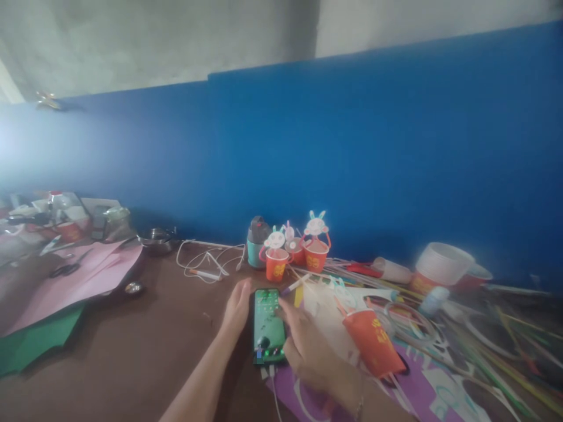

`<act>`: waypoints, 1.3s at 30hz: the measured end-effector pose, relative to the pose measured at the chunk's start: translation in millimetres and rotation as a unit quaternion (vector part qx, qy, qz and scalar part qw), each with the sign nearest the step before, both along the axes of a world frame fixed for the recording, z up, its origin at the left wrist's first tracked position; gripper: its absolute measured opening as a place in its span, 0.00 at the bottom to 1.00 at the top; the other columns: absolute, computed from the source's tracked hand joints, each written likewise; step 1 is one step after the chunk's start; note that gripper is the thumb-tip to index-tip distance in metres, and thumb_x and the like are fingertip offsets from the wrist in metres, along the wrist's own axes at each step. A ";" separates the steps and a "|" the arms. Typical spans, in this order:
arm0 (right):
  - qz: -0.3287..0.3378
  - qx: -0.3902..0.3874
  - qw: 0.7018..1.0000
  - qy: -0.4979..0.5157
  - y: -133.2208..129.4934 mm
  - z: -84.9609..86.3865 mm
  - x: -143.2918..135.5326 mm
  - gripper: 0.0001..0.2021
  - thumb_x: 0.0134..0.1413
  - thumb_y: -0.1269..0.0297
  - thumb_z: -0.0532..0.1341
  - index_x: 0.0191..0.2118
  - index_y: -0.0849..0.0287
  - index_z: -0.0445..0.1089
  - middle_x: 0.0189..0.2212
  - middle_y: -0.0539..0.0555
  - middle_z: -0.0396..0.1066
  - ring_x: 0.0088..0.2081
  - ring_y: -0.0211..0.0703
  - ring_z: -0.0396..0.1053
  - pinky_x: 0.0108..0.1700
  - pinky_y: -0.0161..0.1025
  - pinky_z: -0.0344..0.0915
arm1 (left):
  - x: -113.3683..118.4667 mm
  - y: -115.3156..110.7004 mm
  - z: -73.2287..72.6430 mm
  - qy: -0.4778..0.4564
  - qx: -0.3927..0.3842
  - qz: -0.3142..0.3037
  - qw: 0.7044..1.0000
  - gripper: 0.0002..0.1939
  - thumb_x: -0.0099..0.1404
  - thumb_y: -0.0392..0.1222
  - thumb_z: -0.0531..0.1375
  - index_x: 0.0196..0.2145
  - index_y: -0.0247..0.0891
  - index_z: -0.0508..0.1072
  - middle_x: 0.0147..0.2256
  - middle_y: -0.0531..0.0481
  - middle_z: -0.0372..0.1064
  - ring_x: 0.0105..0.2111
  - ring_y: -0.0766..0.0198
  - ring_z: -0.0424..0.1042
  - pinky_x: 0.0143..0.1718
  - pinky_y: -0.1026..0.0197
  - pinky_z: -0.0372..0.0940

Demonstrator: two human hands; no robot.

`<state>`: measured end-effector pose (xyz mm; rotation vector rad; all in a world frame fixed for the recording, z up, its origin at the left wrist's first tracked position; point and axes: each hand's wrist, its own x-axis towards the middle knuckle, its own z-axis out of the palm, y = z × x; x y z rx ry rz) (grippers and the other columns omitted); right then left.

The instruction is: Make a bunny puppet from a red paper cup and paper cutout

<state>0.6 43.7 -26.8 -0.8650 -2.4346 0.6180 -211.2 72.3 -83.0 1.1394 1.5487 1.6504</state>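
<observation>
A smartphone [270,325] with a lit green screen lies in front of me, its top edge pointing away. A white cable runs from its lower end toward me. My right hand [308,351] reaches over it from the right. Its index finger is stretched out to the upper right of the screen, and the other fingers are partly curled with nothing visible in them. My left hand [237,305] rests close along the phone's left side, fingers extended forward, with a thin gap visible between. Blur softens the finger detail.
Red paper cups with rabbit figures [315,255] stand beyond the phone. A tipped red cup [373,343], purple paper [290,384] and strips lie right. White cables [211,261], a metal bowl [157,240] and pink paper [97,269] lie left. A blue wall [352,146] closes off the back.
</observation>
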 end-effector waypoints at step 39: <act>-0.032 0.043 0.998 -0.045 42.3 -4.8 -47.6 0.36 0.42 0.73 0.52 0.62 0.73 0.52 0.56 0.66 0.64 0.58 0.52 0.59 0.62 0.52 0.50 | -0.4 3.0 -4.8 -0.005 0.009 0.026 1.000 0.24 0.63 0.60 0.54 0.43 0.38 0.73 0.46 0.41 0.73 0.49 0.50 0.70 0.53 0.52 0.62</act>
